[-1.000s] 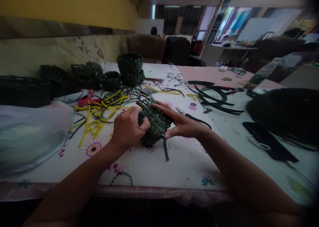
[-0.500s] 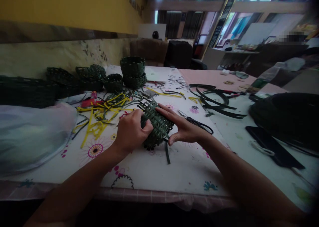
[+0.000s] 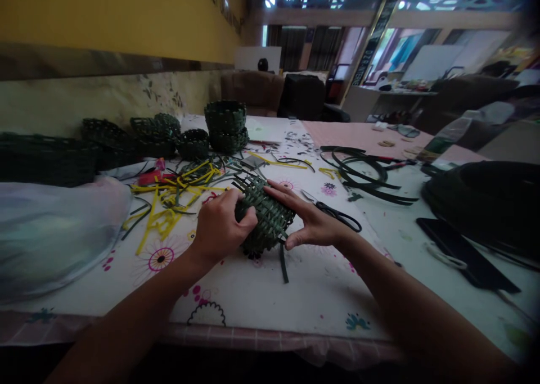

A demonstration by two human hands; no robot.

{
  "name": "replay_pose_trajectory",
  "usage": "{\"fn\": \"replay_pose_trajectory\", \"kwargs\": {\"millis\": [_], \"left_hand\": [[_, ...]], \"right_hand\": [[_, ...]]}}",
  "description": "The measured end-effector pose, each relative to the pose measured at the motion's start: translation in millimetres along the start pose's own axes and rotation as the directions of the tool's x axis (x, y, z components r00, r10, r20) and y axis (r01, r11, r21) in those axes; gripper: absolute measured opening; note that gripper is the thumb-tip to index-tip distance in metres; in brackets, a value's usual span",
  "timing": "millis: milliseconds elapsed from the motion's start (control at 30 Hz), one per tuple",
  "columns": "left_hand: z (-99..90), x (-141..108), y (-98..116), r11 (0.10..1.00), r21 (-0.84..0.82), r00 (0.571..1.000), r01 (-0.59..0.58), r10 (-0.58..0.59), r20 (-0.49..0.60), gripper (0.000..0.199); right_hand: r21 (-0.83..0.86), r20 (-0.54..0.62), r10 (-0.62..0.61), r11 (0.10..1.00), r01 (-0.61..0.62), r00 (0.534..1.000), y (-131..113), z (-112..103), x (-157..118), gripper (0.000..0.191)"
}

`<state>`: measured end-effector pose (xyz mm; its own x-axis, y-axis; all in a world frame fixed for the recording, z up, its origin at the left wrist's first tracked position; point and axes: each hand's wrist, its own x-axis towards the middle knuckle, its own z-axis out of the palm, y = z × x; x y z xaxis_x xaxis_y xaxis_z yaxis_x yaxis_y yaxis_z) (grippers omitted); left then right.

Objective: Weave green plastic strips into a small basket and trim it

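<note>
A small dark green woven basket [image 3: 268,215] lies tilted on the white floral tablecloth [image 3: 257,299], with loose strip ends sticking out at its far left. My left hand [image 3: 223,222] is closed on its left rim, the thumb outside and the other fingertips partly hidden. Along the basket's right side rests my right hand [image 3: 310,218], fingers stretched over the weave and thumb near a protruding strip at the lower right. One strip [image 3: 284,263] hangs from the basket onto the cloth. Scissors with black handles [image 3: 337,212] lie just beyond my right hand.
Yellow strips [image 3: 169,204] and green offcuts are scattered at left, beside a filled translucent bag [image 3: 59,232]. Finished-looking woven baskets [image 3: 225,125] stand at the back. Coiled green strips [image 3: 358,173], a plastic bottle [image 3: 447,136], a black round object [image 3: 485,204] and a phone [image 3: 464,254] lie right.
The view has tilted up slightly, so everything sits a little lower. Both hands keep nearly the same hold on the basket; the left fingers have shifted only slightly.
</note>
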<state>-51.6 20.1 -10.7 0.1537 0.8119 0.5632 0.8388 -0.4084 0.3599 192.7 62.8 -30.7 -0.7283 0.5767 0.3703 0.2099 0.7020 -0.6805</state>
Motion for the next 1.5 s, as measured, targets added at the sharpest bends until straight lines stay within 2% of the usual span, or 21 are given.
{"fn": "replay_pose_trajectory", "kwargs": {"millis": [167,300,400,467,533,567,633,700,833,933,1033,1133,1200,1267,1367,1500], "left_hand": [[-5.9,0,-4,0.968,-0.249,0.996,-0.002,0.023,0.084,0.025],[-9.4,5,-12,0.9,-0.424,0.982,0.104,-0.026,0.185,0.03],[-11.2,8,-17,0.758,-0.585,0.94,0.289,-0.108,0.324,0.034],[-10.9,8,-19,0.615,-0.655,0.878,0.439,-0.138,0.458,0.036],[-8.8,8,-21,0.495,-0.676,0.82,0.546,-0.152,0.552,0.039],[-7.1,8,-22,0.459,-0.684,0.81,0.568,-0.161,0.564,0.04],[-2.9,7,-23,0.419,-0.711,0.82,0.565,-0.185,0.542,0.042],[1.7,5,-23,0.39,-0.738,0.833,0.55,-0.201,0.515,0.045],[11.5,-2,-18,0.299,-0.779,0.834,0.551,-0.238,0.498,0.046],[20.6,-7,-14,0.206,-0.826,0.837,0.525,-0.298,0.458,0.043],[30.1,-12,-10,0.096,-0.868,0.832,0.486,-0.354,0.427,0.042],[36.8,-16,-4,0.02,-0.873,0.816,0.487,-0.367,0.446,0.042],[39.1,-18,-1,0.001,-0.87,0.815,0.493,-0.352,0.461,0.041],[40.1,-19,1,-0.011,-0.865,0.817,0.501,-0.325,0.477,0.043],[40.7,-20,2,-0.028,-0.854,0.811,0.519,-0.3,0.502,0.046],[40.9,-20,2,-0.045,-0.834,0.791,0.55,-0.292,0.538,0.044]], "right_hand": [[0.061,-0.047,0.024,0.998,-0.021,0.999,2,1,-4,0.071],[0.113,-0.116,0.063,0.992,-0.05,0.991,7,6,-6,0.063],[0.213,-0.194,0.117,0.974,-0.075,0.974,13,13,-6,0.063],[0.272,-0.246,0.174,0.957,-0.105,0.953,16,17,-5,0.064],[0.317,-0.322,0.231,0.94,-0.125,0.918,17,21,-4,0.06],[0.342,-0.373,0.257,0.931,-0.126,0.891,17,22,-3,0.054],[0.385,-0.469,0.301,0.916,-0.115,0.83,15,23,-3,0.037],[0.405,-0.522,0.334,0.907,-0.117,0.785,13,23,-4,0.031],[0.424,-0.546,0.368,0.896,-0.13,0.753,8,20,-6,0.033],[0.423,-0.556,0.342,0.901,-0.096,0.758,5,19,-7,0.029],[0.423,-0.536,0.326,0.902,-0.087,0.779,4,20,-8,0.036],[0.572,-0.452,0.359,0.819,-0.043,0.816,2,20,-8,0.043],[0.66,-0.393,0.381,0.751,-0.032,0.837,0,19,-8,0.044],[0.699,-0.371,0.407,0.714,-0.037,0.835,-3,19,-7,0.042],[0.729,-0.356,0.446,0.683,-0.055,0.821,-6,19,-6,0.042],[0.732,-0.337,0.445,0.678,-0.067,0.83,-8,20,-7,0.046]]}}
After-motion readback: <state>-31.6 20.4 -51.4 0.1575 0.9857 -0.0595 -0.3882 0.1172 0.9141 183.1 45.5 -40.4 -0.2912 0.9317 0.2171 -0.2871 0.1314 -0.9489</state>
